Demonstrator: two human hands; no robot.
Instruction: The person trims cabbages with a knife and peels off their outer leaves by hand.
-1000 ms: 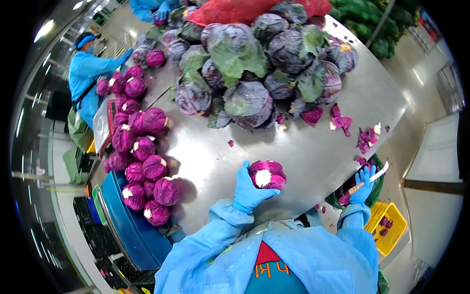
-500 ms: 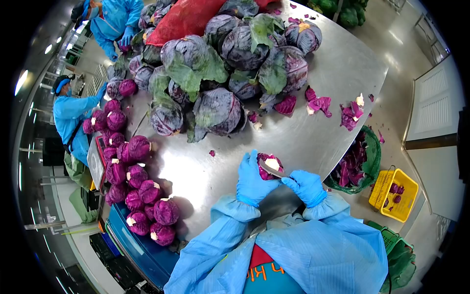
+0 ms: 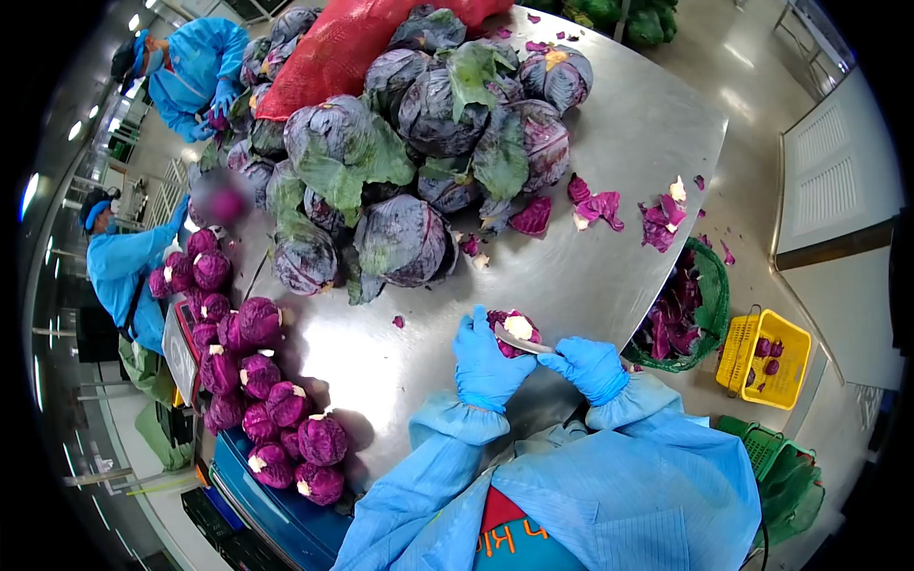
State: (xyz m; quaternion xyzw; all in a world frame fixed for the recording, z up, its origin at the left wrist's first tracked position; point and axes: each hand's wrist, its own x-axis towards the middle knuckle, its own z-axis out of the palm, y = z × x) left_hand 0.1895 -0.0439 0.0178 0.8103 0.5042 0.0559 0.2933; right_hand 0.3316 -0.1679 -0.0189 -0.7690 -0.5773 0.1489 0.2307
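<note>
In blue gloves, both my hands are over the near edge of the metal table [image 3: 609,276]. My left hand [image 3: 487,364] is wrapped around a small trimmed red cabbage [image 3: 514,322], its pale cut stem end facing up. My right hand [image 3: 590,369] grips a knife [image 3: 522,344], whose blade lies against the cabbage just below the stem. The knife's handle is hidden in my fingers. Beyond my hands lies a heap of untrimmed red cabbages [image 3: 405,238] with loose dark outer leaves. Several peeled red cabbages [image 3: 286,404] are piled to the left.
Purple leaf scraps [image 3: 600,209] lie on the table. A green mesh-lined bin [image 3: 714,305] with leaves and a yellow basket [image 3: 788,385] stand to the right. A red net sack [image 3: 328,62] lies on the heap. Two co-workers [image 3: 133,266] in blue gowns are at the left.
The view has shifted, so the table and heap appear lower and further left. The knife blade has moved from across the stem to just below it. Both hands keep their holds.
</note>
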